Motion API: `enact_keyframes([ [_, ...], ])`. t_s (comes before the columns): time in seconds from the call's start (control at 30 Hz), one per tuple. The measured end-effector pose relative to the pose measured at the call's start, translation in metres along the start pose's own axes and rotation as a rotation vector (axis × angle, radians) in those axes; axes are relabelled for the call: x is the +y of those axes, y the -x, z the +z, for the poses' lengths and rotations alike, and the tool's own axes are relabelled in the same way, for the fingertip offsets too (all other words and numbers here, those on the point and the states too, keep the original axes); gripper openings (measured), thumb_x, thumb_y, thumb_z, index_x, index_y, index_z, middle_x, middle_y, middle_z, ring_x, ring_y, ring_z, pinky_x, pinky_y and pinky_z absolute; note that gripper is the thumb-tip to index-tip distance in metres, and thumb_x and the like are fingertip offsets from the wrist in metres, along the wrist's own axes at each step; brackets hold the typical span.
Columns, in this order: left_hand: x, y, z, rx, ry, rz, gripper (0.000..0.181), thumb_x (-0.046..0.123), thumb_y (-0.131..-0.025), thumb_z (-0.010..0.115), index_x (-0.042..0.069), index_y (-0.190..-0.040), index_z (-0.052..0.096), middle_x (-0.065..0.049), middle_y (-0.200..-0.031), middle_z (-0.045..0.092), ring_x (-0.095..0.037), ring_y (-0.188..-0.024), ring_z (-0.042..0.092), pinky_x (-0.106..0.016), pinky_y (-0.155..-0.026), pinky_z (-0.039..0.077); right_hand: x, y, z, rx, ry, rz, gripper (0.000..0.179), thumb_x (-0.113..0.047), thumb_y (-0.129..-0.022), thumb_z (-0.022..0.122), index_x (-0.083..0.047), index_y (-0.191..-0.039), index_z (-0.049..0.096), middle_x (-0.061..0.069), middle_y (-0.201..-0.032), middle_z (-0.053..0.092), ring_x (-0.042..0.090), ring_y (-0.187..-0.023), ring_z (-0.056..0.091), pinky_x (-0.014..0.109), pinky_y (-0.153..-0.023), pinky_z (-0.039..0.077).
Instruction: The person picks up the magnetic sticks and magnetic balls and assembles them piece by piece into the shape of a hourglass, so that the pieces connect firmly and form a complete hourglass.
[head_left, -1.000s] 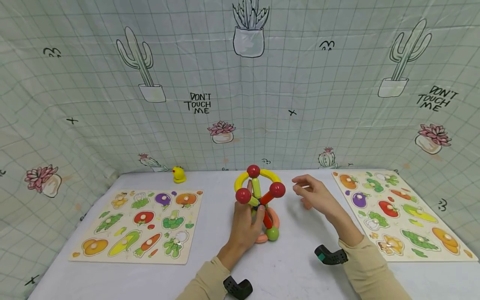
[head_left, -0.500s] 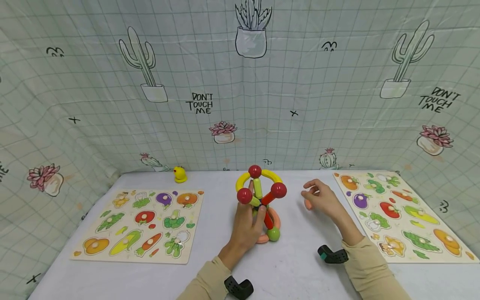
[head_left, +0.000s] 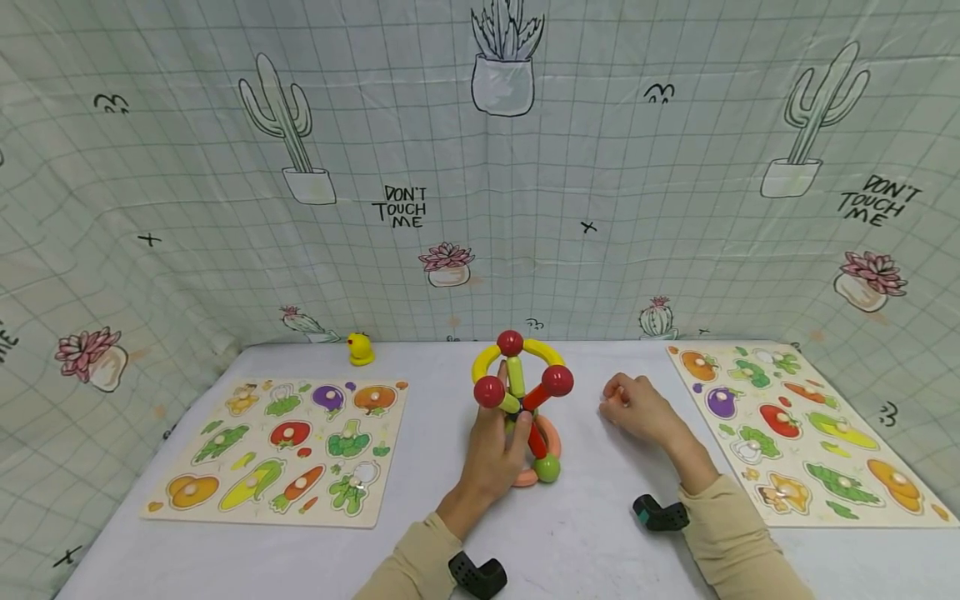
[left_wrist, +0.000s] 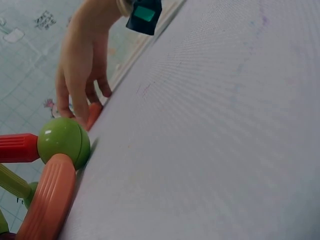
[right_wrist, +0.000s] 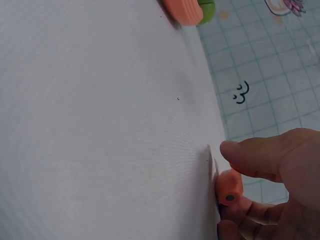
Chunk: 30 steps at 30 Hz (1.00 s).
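My left hand (head_left: pixel 489 454) grips the middle of an upright toy of magnetic rods and balls (head_left: pixel 537 437). Red balls and yellow curved rods form its top; orange curved rods and a green ball (left_wrist: pixel 60 142) stand at its base on the table. To the right of the toy, my right hand (head_left: pixel 641 410) is low over the tabletop with its fingers curled. It holds an orange magnetic rod (right_wrist: pixel 230 187) between thumb and fingers in the right wrist view. In the head view the hand hides that rod. My left hand is outside the left wrist view.
Vegetable puzzle boards lie on both sides: a left board (head_left: pixel 360 512) and a right board (head_left: pixel 795 512). A yellow toy duck (head_left: pixel 361 350) stands at the back left of the white table (head_left: pixel 570 550). A patterned cloth (head_left: pixel 525 192) hangs behind.
My right hand has moved down and slightly right, and its fingers have curled in around the orange rod. My left hand keeps its grip on the toy, which has stayed in place.
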<state>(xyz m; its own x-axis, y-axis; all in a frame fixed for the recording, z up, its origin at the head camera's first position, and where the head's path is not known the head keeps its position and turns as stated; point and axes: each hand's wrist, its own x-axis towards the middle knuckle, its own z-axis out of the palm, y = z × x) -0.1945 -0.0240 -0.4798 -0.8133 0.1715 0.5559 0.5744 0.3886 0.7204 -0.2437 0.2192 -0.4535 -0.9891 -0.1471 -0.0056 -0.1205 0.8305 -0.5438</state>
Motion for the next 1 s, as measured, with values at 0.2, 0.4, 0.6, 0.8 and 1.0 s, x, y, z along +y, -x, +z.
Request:
enact_keyframes([
  [0.2,-0.0028,0.0001,0.0013,0.008,-0.004,0.001,0.068,0.025,-0.096,0.047,0.012,-0.152,0.01,-0.008,-0.133,0.047,-0.015,-0.117,0.049,-0.037,-0.1,0.044,-0.0013,0.0004,0.0008,0.013,0.035,-0.029,0.012,-0.014,-0.088,0.06,-0.006,-0.094,0.053,0.01,-0.083,0.044,0.021,-0.076,0.044,0.029,-0.061,0.033],
  [0.4,-0.003,0.0003,0.0011,0.002,0.012,-0.004,0.069,0.024,-0.096,0.047,0.013,-0.152,0.009,-0.008,-0.14,0.043,-0.016,-0.121,0.048,-0.038,-0.104,0.041,-0.0004,0.0012,0.0015,0.042,0.042,-0.063,0.011,-0.011,-0.087,0.061,-0.006,-0.089,0.052,0.008,-0.078,0.043,0.02,-0.073,0.043,0.029,-0.06,0.032],
  [0.6,-0.0023,0.0004,0.0012,0.006,0.007,0.001,0.068,0.023,-0.096,0.047,0.013,-0.152,0.01,-0.008,-0.137,0.045,-0.015,-0.118,0.049,-0.038,-0.102,0.043,-0.0014,0.0024,0.0005,0.044,0.04,-0.071,0.009,-0.009,-0.087,0.06,-0.005,-0.088,0.052,0.007,-0.077,0.044,0.02,-0.073,0.043,0.029,-0.06,0.032],
  [0.8,-0.0025,-0.0002,0.0012,0.01,0.007,0.001,0.068,0.021,-0.094,0.047,0.013,-0.152,0.011,-0.008,-0.137,0.045,-0.016,-0.118,0.049,-0.039,-0.101,0.044,-0.0012,0.0013,-0.0005,0.034,0.037,-0.082,0.006,-0.006,-0.086,0.057,-0.005,-0.088,0.052,0.007,-0.076,0.044,0.019,-0.071,0.044,0.029,-0.058,0.032],
  [1.0,-0.0013,0.0002,0.0011,0.003,0.005,-0.018,0.069,0.02,-0.094,0.048,0.013,-0.152,0.013,-0.008,-0.135,0.046,-0.015,-0.118,0.048,-0.039,-0.101,0.044,0.0008,-0.0007,-0.0012,0.047,0.001,-0.117,0.01,-0.006,-0.087,0.055,-0.004,-0.095,0.05,0.005,-0.074,0.046,0.017,-0.066,0.044,0.029,-0.056,0.034],
])
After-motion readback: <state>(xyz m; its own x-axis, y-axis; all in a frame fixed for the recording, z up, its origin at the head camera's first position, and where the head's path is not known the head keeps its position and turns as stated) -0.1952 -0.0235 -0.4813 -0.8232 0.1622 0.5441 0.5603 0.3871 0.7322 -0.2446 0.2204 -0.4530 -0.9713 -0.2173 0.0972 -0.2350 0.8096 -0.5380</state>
